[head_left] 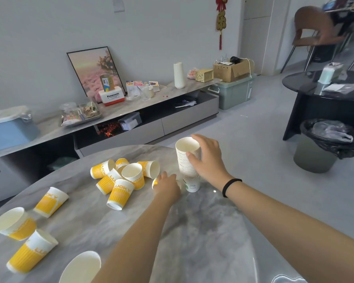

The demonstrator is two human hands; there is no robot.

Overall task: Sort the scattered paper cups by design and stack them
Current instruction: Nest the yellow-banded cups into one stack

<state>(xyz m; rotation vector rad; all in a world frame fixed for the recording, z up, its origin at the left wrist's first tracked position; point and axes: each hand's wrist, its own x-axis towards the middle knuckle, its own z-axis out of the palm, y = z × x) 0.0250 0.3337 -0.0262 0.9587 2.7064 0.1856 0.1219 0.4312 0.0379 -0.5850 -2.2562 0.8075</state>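
Paper cups: tall white nested stack with a green-logo cup at its base (189, 164) stands upright, mouth up, long axis vertical, at far edge of grey marbled round worktop (202, 227); right hand (207, 158) fingers curled round its upper half. Yellow-and-white "LUCKY" paper cups (121, 194) lie scattered, mostly on their sides, mouths facing different ways, a cluster mid-worktop, more near left. Left hand (167, 186) fingers curled over one yellow cup by stack base, cup mostly hidden. Judged light, thin, crushable, tippy when stacked; take by sidewall near rim with gentle pinch, steady stack low
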